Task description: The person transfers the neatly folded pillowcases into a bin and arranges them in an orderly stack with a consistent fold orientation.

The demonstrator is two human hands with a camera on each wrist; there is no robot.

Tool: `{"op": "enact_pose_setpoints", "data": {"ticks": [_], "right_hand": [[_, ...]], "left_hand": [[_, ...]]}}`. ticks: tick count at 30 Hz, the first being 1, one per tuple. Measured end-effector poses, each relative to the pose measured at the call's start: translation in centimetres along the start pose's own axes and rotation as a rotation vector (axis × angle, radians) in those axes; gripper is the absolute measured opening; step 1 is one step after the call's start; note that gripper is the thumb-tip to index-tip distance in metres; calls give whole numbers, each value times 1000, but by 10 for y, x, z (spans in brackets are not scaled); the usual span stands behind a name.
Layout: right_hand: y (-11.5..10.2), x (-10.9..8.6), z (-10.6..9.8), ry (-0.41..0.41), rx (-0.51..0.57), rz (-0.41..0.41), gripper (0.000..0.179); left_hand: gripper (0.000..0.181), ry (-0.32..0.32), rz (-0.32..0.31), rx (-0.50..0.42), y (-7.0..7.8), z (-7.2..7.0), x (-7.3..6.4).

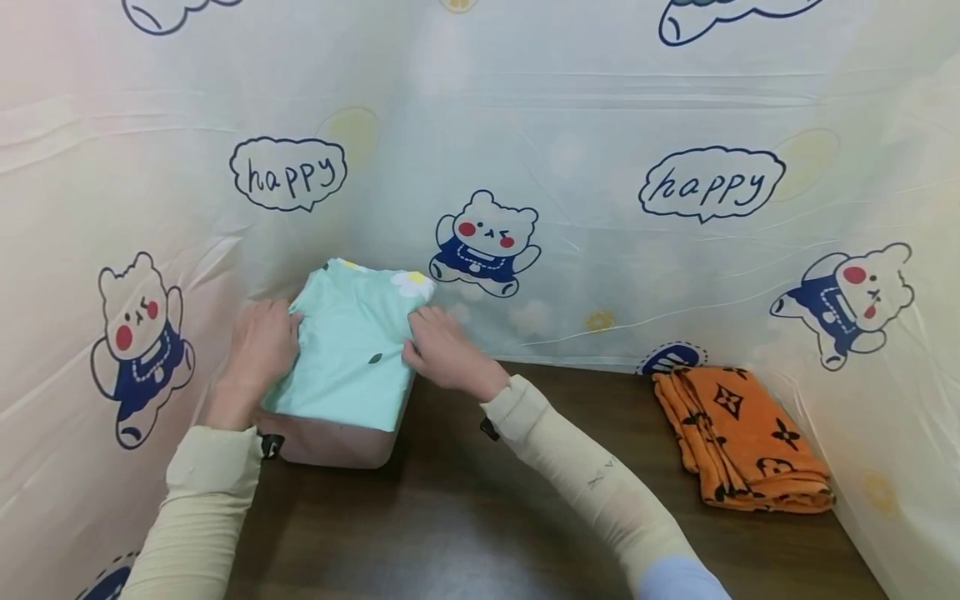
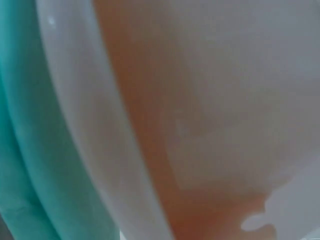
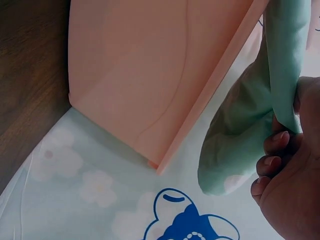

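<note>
A folded mint-green cloth (image 1: 348, 350) with white-and-yellow flowers lies over the top of a pink plastic bin (image 1: 337, 443) at the left of the table. My left hand (image 1: 262, 346) grips the cloth's left side. On the opposite side my right hand (image 1: 446, 350) pinches the right edge between thumb and curled fingers. The right wrist view shows that hand (image 3: 292, 185) holding the green fabric (image 3: 235, 145) just beyond the bin's rim (image 3: 210, 90). In the left wrist view, green cloth (image 2: 45, 150) borders the pale rim (image 2: 95, 130), and the left fingers are out of sight.
A folded orange blanket (image 1: 750, 442) with black motifs sits on the right of the dark wooden table (image 1: 510, 517). A pale curtain (image 1: 570, 108) printed with bears and "happy" bubbles encloses the back and both sides, close behind the bin.
</note>
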State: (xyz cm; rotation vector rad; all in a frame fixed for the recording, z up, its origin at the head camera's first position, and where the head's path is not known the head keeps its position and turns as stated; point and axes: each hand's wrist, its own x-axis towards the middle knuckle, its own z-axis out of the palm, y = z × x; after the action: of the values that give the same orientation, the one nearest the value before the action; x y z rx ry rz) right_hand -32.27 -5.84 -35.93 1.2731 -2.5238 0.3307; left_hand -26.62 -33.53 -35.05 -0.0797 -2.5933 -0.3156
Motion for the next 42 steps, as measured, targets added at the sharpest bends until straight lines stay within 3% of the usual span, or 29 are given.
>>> {"op": "enact_pose_setpoints", "data": {"ticks": [7, 15, 21, 42], "right_hand": [[-2, 3, 2, 30, -41, -12, 16], [-5, 12, 4, -10, -37, 4, 19], [-3, 18, 11, -38, -47, 35, 21], [-2, 29, 28, -90, -89, 73, 25]], "left_hand": [[30, -31, -17, 24, -7, 2, 2], [32, -37, -63, 18, -14, 4, 1], [32, -15, -63, 32, -18, 6, 3], [33, -43, -107, -10, -33, 18, 11]]}}
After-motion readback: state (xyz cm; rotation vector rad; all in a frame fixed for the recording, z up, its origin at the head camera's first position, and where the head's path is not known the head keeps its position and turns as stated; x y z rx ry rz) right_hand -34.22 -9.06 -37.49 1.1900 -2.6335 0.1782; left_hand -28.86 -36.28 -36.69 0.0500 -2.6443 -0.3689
